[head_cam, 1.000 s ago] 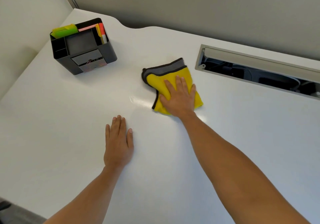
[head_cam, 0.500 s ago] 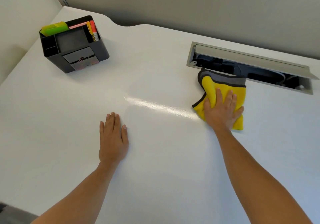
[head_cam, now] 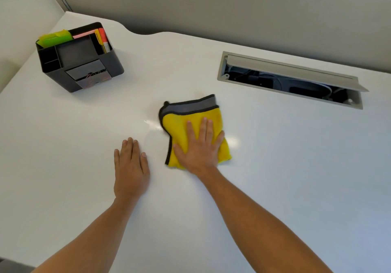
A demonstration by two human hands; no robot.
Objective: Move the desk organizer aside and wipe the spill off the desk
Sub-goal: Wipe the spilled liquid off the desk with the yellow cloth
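A folded yellow cloth (head_cam: 179, 124) with a grey, black-edged border lies flat in the middle of the white desk (head_cam: 285, 167). My right hand (head_cam: 200, 148) presses palm-down on its near half, fingers spread. My left hand (head_cam: 131, 167) rests flat on the bare desk just left of the cloth, holding nothing. A wet, glossy streak (head_cam: 153, 125) shows on the desk at the cloth's left edge. The black desk organizer (head_cam: 84, 65), holding coloured notes and markers, stands at the far left corner, well apart from both hands.
An open grey cable tray slot (head_cam: 289, 80) with cables inside is cut into the desk at the back right. A grey partition wall (head_cam: 211, 4) runs along the back edge, and a pale wall closes the left side.
My right hand has slid the cloth back leftward from beside the cable slot to the middle of the desk, close to my left hand. The left hand has stayed flat in place.
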